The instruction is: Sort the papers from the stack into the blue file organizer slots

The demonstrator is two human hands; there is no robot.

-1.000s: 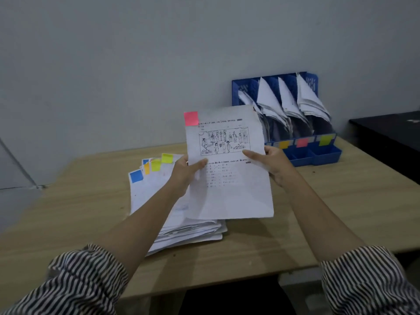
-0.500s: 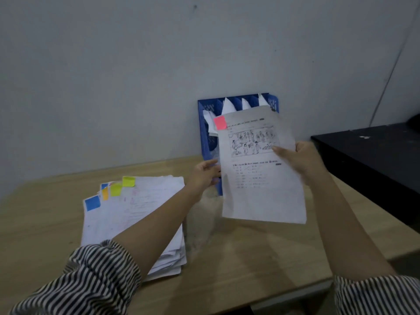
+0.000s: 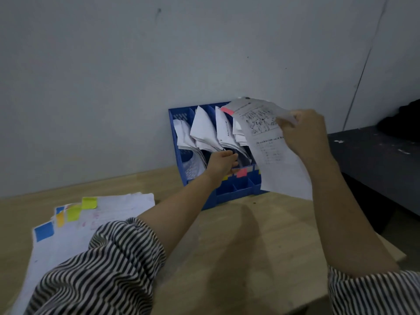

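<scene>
My right hand (image 3: pixel 302 130) grips the top edge of a printed sheet with a pink sticky tab (image 3: pixel 270 155), holding it tilted in front of the right side of the blue file organizer (image 3: pixel 234 189). That organizer stands against the wall, its slots stuffed with white papers (image 3: pixel 203 130). My left hand (image 3: pixel 221 163) reaches into the organizer's middle slots, fingers against the papers there; whether it pinches any is unclear. The stack of papers (image 3: pixel 109 214), with blue, orange and yellow tabs, lies at the table's left, partly under my striped sleeve.
The wooden table (image 3: pixel 250 246) ends near the right, where a dark cabinet (image 3: pixel 375 160) stands lower and further back. A grey wall rises just behind the organizer. Coloured labels (image 3: pixel 242 172) mark the organizer's front.
My left hand let go of the pink-tabbed sheet and moved into the organizer's slots. My right hand alone carried the sheet up and right, over the organizer.
</scene>
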